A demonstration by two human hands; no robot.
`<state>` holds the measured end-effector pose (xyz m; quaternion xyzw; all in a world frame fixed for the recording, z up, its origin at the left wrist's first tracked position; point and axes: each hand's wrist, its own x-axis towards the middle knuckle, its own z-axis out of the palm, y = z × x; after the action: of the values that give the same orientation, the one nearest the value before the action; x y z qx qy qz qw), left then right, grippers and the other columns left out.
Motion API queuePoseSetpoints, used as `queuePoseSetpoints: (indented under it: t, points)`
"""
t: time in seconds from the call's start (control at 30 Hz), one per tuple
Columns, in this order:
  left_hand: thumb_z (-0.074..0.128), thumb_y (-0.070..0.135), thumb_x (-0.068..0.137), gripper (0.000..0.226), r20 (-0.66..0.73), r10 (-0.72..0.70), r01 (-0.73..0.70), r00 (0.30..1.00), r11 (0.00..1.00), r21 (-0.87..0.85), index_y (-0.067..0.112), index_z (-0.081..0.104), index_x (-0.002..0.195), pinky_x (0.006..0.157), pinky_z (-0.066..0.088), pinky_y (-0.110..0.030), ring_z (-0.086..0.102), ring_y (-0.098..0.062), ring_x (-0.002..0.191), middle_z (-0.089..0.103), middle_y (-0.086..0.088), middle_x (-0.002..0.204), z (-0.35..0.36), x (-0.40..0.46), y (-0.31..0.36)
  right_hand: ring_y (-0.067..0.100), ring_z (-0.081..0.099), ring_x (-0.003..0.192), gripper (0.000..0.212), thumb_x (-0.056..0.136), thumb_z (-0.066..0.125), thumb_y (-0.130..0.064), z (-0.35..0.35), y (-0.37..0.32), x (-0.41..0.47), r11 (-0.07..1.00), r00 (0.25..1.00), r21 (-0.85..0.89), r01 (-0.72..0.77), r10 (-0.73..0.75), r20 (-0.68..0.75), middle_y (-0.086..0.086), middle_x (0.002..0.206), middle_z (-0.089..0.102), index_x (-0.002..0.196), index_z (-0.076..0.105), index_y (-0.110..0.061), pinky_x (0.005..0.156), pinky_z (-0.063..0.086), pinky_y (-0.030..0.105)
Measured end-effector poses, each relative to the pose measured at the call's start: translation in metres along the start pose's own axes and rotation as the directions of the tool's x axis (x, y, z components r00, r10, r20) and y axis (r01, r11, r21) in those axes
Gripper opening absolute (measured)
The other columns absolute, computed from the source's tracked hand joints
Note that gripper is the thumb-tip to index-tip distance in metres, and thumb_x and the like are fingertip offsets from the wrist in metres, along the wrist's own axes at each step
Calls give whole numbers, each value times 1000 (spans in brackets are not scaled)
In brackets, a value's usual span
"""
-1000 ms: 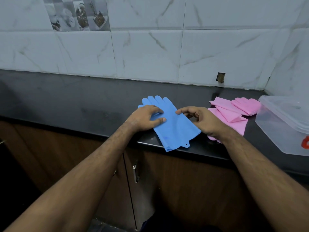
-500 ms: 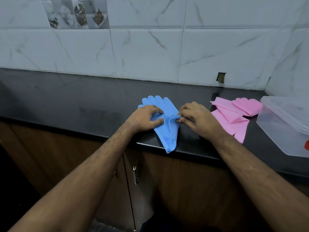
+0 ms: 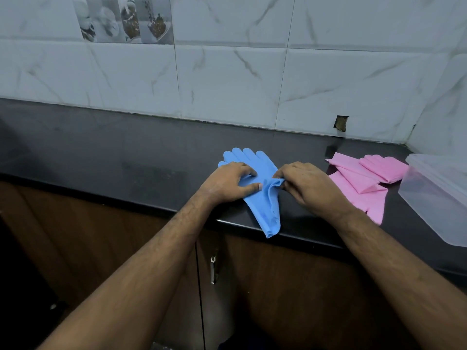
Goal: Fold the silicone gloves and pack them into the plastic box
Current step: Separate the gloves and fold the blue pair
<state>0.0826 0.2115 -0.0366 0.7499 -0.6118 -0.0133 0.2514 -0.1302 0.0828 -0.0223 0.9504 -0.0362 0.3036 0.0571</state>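
Note:
A blue silicone glove [image 3: 265, 208] lies on the black counter [image 3: 126, 157], fingers pointing to the wall, cuff hanging slightly over the front edge. My left hand [image 3: 228, 181] presses flat on its left side. My right hand [image 3: 308, 188] pinches the glove's right edge, folded inward over the middle. Pink gloves [image 3: 364, 183], partly folded, lie to the right. The translucent plastic box [image 3: 437, 198] stands at the far right edge of view.
A white marble-tiled wall [image 3: 227, 79] backs the counter and turns a corner at the right. Brown cabinet doors [image 3: 265, 286] with a metal handle [image 3: 213, 270] sit below the counter edge.
My right hand took the blue glove's right edge and folded it lengthwise toward the left, narrowing the glove. My left hand stayed pressing on it.

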Motion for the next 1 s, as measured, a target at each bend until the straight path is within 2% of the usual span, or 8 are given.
queuePoseSetpoints:
  t: [0.2, 0.33, 0.43, 0.57, 0.67, 0.8, 0.9, 1.0]
  points:
    - [60, 60, 81, 56, 19, -7, 8, 1000, 997, -75, 24, 69, 124, 97, 52, -39, 61, -10, 112, 68, 11, 124, -1, 3, -2, 25, 51, 61, 20, 103, 39, -37, 3, 0, 14, 987, 985, -63, -150, 144, -92, -5, 70, 54, 90, 39, -23, 74, 39, 35]
    - [61, 51, 74, 28, -9, -44, 41, 999, 980, -194, 27, 67, 88, 81, 55, -43, 63, -11, 88, 69, 14, 92, 0, 5, -6, 25, 52, 61, 19, 104, 47, -29, 10, 1, 23, 979, 983, -119, -168, 157, -98, -7, 67, 48, 89, 42, -19, 77, 44, 40]
    - [60, 35, 72, 12, -5, -52, 49, 999, 969, -241, 31, 49, 68, 59, 41, -28, 47, -5, 69, 53, 16, 74, 0, 7, -7, 22, 43, 54, 22, 105, 49, -26, 16, 6, 32, 971, 974, -116, -210, 198, -107, -14, 62, 40, 88, 38, -18, 74, 44, 41]
    - [73, 12, 77, 16, -58, -42, 13, 997, 907, -422, 12, 58, 83, 62, 46, -35, 53, -12, 70, 63, -5, 80, 3, 11, -14, 20, 36, 49, 20, 106, 44, -28, 26, 16, 47, 944, 952, -138, -300, 287, -106, -10, 54, 45, 92, 40, -14, 69, 41, 40]
    - [75, 10, 74, 24, -18, -116, 88, 993, 839, -537, 15, 68, 97, 78, 60, -37, 72, -12, 86, 76, 2, 94, 2, 9, -21, 23, 46, 48, 19, 107, 39, -30, 35, 20, 58, 925, 948, -208, -317, 310, -63, -3, 53, 55, 98, 43, -13, 71, 43, 41]
    - [66, -2, 92, 20, 2, -98, 64, 995, 643, -763, 4, 76, 108, 88, 60, -30, 76, -19, 101, 80, -4, 104, 0, 13, -28, 26, 39, 44, 20, 106, 43, -28, 45, 31, 62, 886, 911, -209, -413, 405, -84, -9, 45, 32, 103, 46, -9, 51, 26, 37]
    - [50, 6, 98, 26, -2, -212, 111, 977, 521, -846, -7, 72, 105, 87, 54, -35, 72, -23, 90, 76, -12, 96, -4, 19, -30, 34, 47, 52, 27, 107, 37, -35, 53, 39, 62, 867, 887, -197, -457, 459, -38, -5, 48, 34, 105, 43, -8, 51, 16, 35]
    - [49, 43, 93, 53, 31, -237, 158, 971, 540, -827, -5, 70, 97, 86, 49, -36, 68, -22, 82, 73, -22, 88, -7, 22, -28, 34, 50, 57, 30, 107, 33, -37, 56, 41, 66, 851, 867, -183, -492, 498, -17, 1, 54, 43, 107, 41, -8, 54, 24, 36]
